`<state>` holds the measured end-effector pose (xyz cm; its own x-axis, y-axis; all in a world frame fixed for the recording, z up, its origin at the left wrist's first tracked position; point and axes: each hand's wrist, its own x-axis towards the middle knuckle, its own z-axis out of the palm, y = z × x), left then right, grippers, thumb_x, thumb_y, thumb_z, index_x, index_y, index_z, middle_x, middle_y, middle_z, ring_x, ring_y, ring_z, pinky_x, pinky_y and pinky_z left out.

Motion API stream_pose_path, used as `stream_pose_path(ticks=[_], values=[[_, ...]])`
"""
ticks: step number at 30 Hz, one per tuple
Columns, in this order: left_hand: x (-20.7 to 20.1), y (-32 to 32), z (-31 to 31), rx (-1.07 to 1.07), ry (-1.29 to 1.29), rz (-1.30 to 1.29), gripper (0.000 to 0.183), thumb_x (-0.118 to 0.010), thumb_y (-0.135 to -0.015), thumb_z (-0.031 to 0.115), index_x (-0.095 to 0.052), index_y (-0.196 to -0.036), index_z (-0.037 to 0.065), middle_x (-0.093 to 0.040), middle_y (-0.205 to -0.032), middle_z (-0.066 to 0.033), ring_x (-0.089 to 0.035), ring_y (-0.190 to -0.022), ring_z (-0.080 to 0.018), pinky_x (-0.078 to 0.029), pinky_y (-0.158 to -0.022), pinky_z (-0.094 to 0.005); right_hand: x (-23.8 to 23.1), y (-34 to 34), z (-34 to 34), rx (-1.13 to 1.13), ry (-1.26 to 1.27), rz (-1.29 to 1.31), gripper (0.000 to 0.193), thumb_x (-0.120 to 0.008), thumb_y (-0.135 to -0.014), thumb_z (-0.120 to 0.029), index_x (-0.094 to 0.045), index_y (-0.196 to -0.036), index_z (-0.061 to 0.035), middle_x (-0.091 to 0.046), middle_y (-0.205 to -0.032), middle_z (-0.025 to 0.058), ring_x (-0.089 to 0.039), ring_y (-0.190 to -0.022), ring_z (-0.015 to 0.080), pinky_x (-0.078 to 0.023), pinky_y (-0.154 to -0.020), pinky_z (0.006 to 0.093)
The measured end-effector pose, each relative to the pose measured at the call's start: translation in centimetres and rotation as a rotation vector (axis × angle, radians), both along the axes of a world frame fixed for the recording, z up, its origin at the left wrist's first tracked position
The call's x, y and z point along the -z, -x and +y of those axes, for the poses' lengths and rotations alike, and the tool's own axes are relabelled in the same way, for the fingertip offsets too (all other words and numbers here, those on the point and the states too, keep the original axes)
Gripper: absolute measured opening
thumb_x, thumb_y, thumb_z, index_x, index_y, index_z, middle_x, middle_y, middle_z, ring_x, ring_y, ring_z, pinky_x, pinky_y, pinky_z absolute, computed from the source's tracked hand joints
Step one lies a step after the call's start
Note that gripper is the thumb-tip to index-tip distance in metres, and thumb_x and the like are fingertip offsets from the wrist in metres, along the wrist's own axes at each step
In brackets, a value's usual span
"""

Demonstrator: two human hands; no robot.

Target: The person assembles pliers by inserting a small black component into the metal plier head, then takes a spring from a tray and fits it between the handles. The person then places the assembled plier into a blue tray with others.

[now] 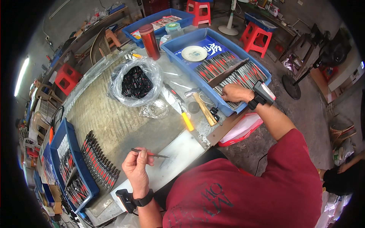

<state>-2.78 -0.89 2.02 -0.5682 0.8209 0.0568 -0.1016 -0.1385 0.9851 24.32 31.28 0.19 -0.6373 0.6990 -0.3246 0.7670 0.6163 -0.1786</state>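
Head view: left hand (pixel 136 166) pinches one slim tool (pixel 150 153); right hand (pixel 236 92) apparently grips tools in one blue tray (pixel 173 47).

Left hand (pixel 135 164) hovering low, near body, palm turned inward, thumb and fingertips pinching closed on thin rod-shaped piece (pixel 149 153), holding it roughly level. Left forearm entering from lower edge, wrist wearing black strap with small device. Right arm reaching forward and out, elbow bending, forearm bare below red sleeve. Right hand (pixel 235 92) lying palm down, fingers curling, knuckles up; grip contents hiding under hand. Right wrist wearing black strap too.
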Motion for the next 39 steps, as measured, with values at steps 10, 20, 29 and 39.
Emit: stream_pose_path(ticks=[10,20,29,39], values=[[0.7,0.1,0.1,0.008,0.003,0.052,0.013,-0.06,-0.092,0.014,-0.062,-0.092,0.001,-0.064,-0.08,-0.0092,-0.058,-0.058,-0.0135,-0.046,-0.049,-0.0235,-1.3,0.4,-1.1,0.114,-0.047,-0.062,0.03,-0.06,-0.073,-0.017,-0.065,-0.087,0.0086,-0.063,-0.086,0.029,-0.064,-0.083,0.0398,-0.05,-0.074,0.0441],[0.8,0.3,0.0,0.004,0.002,0.055,0.013,-0.06,-0.092,0.015,-0.061,-0.092,0.001,-0.063,-0.08,-0.0086,-0.057,-0.058,-0.0133,-0.046,-0.05,-0.0239,-2.4,-0.9,-0.4,0.22,-0.108,0.133,0.028,-0.064,-0.069,-0.022,-0.068,-0.082,0.0017,-0.065,-0.084,0.0241,-0.063,-0.084,0.04,-0.049,-0.074,0.0436],[0.4,-0.3,0.4,0.027,0.002,0.051,0.016,-0.059,-0.093,0.016,-0.06,-0.089,0.0,-0.062,-0.078,-0.0076,-0.058,-0.061,-0.0132,-0.047,-0.056,-0.0249,-5.9,-1.8,-2.8,0.329,0.43,0.859,0.018,-0.063,-0.079,-0.003,-0.061,-0.096,0.0038,-0.062,-0.075,0.0028,-0.057,-0.068,0.0094,-0.045,-0.06,0.0236],[-0.1,-2.9,1.4,0.152,0.029,-0.033,0.017,-0.061,-0.09,0.013,-0.061,-0.086,-0.004,-0.062,-0.076,-0.0097,-0.057,-0.059,-0.0142,-0.047,-0.057,-0.0262,-2.1,5.8,-15.0,0.038,0.832,1.105,0.014,-0.066,-0.085,-0.01,-0.059,-0.091,0.0005,-0.059,-0.082,-0.0005,-0.052,-0.076,0.0057,-0.044,-0.068,0.0226]])
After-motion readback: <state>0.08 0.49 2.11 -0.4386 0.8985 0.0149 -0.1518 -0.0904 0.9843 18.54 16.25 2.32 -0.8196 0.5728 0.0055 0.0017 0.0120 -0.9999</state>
